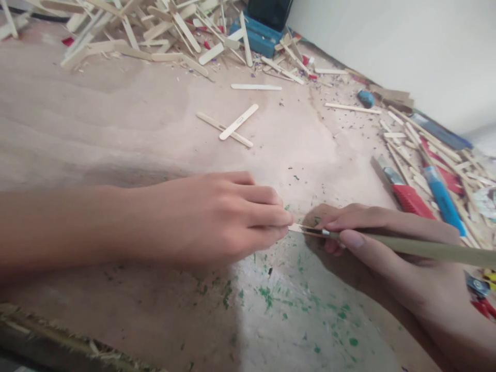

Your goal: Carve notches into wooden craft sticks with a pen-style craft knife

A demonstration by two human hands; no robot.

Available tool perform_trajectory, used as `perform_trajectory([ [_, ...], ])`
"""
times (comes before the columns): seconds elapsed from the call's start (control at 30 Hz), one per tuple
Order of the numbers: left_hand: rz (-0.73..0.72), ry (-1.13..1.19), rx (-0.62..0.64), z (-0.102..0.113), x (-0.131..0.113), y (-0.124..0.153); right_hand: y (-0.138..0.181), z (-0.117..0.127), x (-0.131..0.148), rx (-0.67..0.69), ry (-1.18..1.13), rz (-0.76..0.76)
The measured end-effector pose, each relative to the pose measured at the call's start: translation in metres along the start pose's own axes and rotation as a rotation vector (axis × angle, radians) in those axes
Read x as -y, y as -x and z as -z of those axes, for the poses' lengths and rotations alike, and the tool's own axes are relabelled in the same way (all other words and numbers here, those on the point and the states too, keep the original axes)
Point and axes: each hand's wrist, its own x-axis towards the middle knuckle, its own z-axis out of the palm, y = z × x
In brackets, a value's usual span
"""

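Observation:
My left hand (225,217) lies over the table with its fingers closed on one end of a pale craft stick (296,228); most of the stick is hidden under the fingers. In my right hand (406,274) is a slim paintbrush (426,249) with an olive handle, a short metal collar and dark bristles, pinched near its tip. The bristles are at the free end of the stick; whether they press on it I cannot tell. Beyond the left hand, a craft stick with a small drawn mark (239,122) crosses over another stick (207,120).
Loose craft sticks pile up along the back around a blue stand (256,37) holding a dark device. To the right lie a red cutter (413,200), a blue cutter (445,199), more sticks and red-handled pliers (482,299). Green paint specks mark the table (287,320).

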Motion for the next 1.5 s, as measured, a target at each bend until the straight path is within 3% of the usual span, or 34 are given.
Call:
perform_trajectory([
  [0.97,0.006,0.018,-0.01,0.0,-0.0008,-0.0004,-0.0007,-0.0012,0.0007,-0.006,0.016,-0.009],
  [1.23,0.015,0.018,0.042,0.0015,0.0001,-0.001,-0.0002,-0.0021,0.0026,-0.013,-0.01,-0.019],
  [1.5,0.012,0.05,-0.001,0.0005,-0.001,-0.0027,-0.0011,-0.0024,0.0017,-0.008,0.002,-0.021],
])
